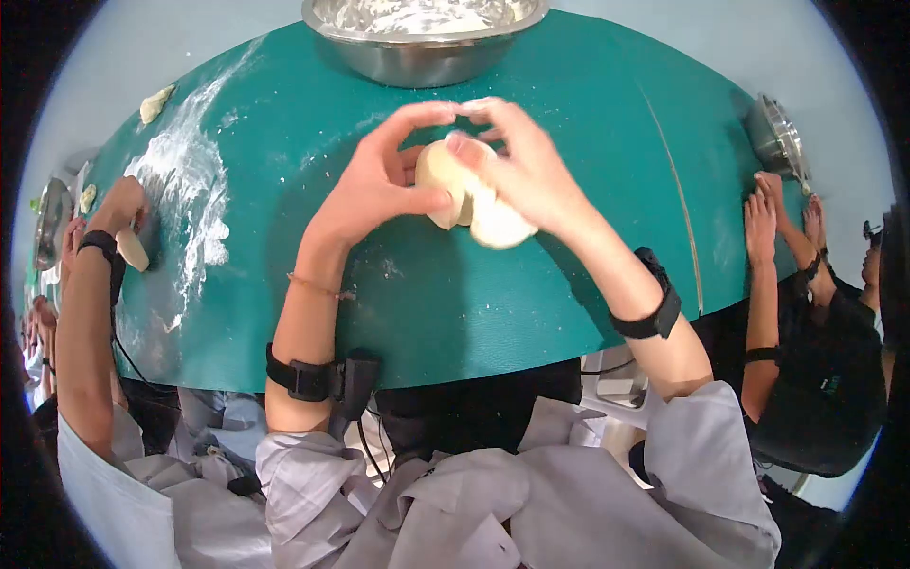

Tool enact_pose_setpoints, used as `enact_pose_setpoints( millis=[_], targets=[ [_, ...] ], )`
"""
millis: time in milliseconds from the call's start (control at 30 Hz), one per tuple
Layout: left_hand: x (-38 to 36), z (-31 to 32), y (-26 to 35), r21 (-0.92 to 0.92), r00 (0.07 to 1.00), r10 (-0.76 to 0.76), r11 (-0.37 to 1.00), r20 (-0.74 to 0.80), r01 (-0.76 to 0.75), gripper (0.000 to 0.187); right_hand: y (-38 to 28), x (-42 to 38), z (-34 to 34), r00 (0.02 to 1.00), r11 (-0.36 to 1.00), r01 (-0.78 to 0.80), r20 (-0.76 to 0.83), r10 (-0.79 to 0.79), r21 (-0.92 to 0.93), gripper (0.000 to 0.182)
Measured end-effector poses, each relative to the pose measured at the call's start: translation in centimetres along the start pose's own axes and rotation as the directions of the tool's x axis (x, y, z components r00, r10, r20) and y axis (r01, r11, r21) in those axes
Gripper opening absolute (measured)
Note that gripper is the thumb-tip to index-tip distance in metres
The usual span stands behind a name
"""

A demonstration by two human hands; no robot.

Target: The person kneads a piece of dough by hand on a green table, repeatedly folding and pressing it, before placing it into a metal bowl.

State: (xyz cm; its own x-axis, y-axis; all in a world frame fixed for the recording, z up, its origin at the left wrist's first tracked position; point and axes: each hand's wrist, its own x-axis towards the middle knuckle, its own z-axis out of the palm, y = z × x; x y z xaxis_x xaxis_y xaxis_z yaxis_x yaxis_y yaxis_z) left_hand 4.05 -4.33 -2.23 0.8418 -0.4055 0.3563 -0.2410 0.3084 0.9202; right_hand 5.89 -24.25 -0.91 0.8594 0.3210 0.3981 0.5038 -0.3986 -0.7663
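Here, pale dough, between left fingers and right fingers

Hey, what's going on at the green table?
Someone is handling pale dough over the table, with the left grip and right grip both on it. A metal bowl, white inside, sits at the far side. Off to the left, a neighbour's hand holds another dough piece near a white smear.

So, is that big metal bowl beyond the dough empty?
Not empty: white, floury-looking material shows inside the metal bowl. How full it is, I can't tell; the picture's top edge cuts it off.
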Motion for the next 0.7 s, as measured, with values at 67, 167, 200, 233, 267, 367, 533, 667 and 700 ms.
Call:
enact_pose_setpoints(
  millis=[67,167,200,233,267,367,533,667,700],
  targets=[
    [0.1,-0.1,-0.1,-0.189,0.998,0.058,0.98,-0.021,-0.061,0.061,-3.2,-1.1,0.5,0.97,0.971,0.228,0.102,-0.22,-0.07,0.054],
    [-0.1,-0.1,0.5,-0.402,0.998,0.027,0.914,-0.05,-0.045,0.052,-4.6,-3.3,1.8,0.962,0.956,0.234,0.187,-0.201,-0.175,0.049],
    [-0.1,-0.5,0.2,-0.325,0.992,-0.014,0.945,-0.122,-0.026,0.052,-4.5,-3.6,1.7,0.952,0.951,0.252,0.22,-0.211,-0.178,0.048],
    [0.0,-1.2,-0.2,-0.247,0.978,-0.045,0.969,-0.202,-0.006,0.053,-4.1,-3.9,1.3,0.939,0.944,0.276,0.259,-0.225,-0.18,0.047],
    [-0.1,-1.7,-0.6,-0.172,0.955,-0.07,0.985,-0.287,0.021,0.054,-3.7,-4.2,0.7,0.923,0.936,0.302,0.301,-0.239,-0.18,0.046],
    [-0.1,-1.6,0.2,-0.112,0.942,-0.108,0.991,-0.316,0.076,0.05,-5.8,-4.8,-1.5,0.931,0.95,0.264,0.303,-0.206,-0.166,0.045],
    [0.0,-1.5,-0.3,-0.063,0.95,-0.112,0.993,-0.291,0.098,0.043,-7.8,-5.4,-6.0,0.862,0.9,0.319,0.486,-0.146,-0.297,0.046],
    [0.1,-1.4,-0.7,-0.001,0.938,-0.101,0.994,-0.332,0.107,0.034,-7.1,-7.1,-5.5,0.838,0.927,0.342,0.496,-0.227,-0.155,0.044],
    [0.1,-1.3,-0.8,-0.002,0.933,-0.103,0.994,-0.344,0.109,0.032,-7.0,-7.7,-5.0,0.826,0.941,0.323,0.515,-0.228,-0.102,0.043]
  ],
)
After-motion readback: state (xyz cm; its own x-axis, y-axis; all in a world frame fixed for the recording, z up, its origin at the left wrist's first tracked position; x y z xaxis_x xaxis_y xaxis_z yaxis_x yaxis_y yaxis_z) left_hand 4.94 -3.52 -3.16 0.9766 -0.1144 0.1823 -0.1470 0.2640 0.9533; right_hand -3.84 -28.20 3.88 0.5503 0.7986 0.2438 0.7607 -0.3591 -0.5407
